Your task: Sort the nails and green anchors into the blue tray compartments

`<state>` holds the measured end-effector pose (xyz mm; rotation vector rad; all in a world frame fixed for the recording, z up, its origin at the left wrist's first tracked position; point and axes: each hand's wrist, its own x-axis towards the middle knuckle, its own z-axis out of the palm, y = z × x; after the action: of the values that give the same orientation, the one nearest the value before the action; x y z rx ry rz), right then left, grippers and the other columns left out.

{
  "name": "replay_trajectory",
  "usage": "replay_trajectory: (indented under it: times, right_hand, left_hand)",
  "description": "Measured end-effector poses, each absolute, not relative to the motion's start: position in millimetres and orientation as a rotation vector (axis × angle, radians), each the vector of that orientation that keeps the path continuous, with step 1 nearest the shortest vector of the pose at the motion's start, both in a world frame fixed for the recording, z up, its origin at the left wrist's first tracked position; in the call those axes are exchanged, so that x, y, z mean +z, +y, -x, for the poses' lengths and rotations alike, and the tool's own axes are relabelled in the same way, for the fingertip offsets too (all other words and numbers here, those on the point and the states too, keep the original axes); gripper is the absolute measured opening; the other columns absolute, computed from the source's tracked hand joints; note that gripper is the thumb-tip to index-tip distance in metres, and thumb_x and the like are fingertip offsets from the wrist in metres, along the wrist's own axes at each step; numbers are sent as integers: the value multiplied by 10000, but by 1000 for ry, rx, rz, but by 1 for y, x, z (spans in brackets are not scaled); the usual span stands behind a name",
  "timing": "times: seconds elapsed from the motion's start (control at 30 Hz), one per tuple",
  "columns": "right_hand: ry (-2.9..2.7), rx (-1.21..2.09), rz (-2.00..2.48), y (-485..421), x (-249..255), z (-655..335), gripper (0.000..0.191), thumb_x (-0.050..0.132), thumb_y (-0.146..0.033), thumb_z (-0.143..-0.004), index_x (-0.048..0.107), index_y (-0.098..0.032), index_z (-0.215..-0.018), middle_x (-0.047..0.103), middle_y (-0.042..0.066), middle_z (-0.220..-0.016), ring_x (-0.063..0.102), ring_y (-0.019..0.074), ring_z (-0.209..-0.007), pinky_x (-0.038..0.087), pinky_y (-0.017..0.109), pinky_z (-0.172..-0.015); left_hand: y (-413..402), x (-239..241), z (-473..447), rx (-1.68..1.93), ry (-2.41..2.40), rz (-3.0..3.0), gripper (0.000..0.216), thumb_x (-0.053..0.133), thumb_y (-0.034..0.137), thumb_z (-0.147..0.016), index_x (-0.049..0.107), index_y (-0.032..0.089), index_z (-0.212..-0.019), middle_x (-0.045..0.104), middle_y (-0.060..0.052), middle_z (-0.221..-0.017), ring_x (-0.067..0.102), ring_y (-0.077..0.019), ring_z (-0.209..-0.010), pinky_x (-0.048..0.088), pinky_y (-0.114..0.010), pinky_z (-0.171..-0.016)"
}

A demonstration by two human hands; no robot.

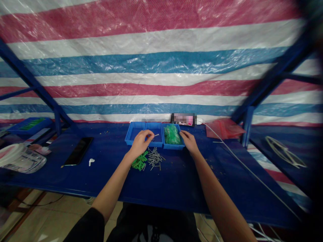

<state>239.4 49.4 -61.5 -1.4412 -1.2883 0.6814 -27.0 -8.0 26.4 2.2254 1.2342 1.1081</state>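
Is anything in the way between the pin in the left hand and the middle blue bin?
Nothing visible stands in the way: the left hand pinches the thin metal pin directly above the middle blue bin, with no other object between them.

Left hand [140, 144] pinches, right hand [188, 141] curls downward

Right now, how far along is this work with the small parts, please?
Done: green plastic anchors look gathered in the blue bin. In hand: the left hand pinches a thin metal pin over the divided blue tray; the right hand is at the bin's rim. Left: loose green anchors and metal pins lie on the blue table.
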Motion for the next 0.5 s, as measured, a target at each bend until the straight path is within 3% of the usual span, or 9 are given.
replay_trajectory:
  times: [0.13,0.5]
  right_hand:
    - [-1310,679,1421,48,-60,-239,409,544,-452,-742,675,-169,-1006,678,80,-999,603,239,-943,428,374,-882]
    - [-1298,673,1443,51,-63,-241,412,556,-441,-739,671,-161,-1019,675,83,-1009,603,242,-945,416,380,-900]
  left_hand:
    - [-4,16,41,1238,1246,-2091,146,487,288,-857,598,195,-838,628,-28,-831,537,-154,-783,407,-289,-746]
    - [-7,11,39,1121,1355,-2304,129,500,264,-859,608,197,-838,635,-21,-846,536,-175,-824,381,-324,-791]
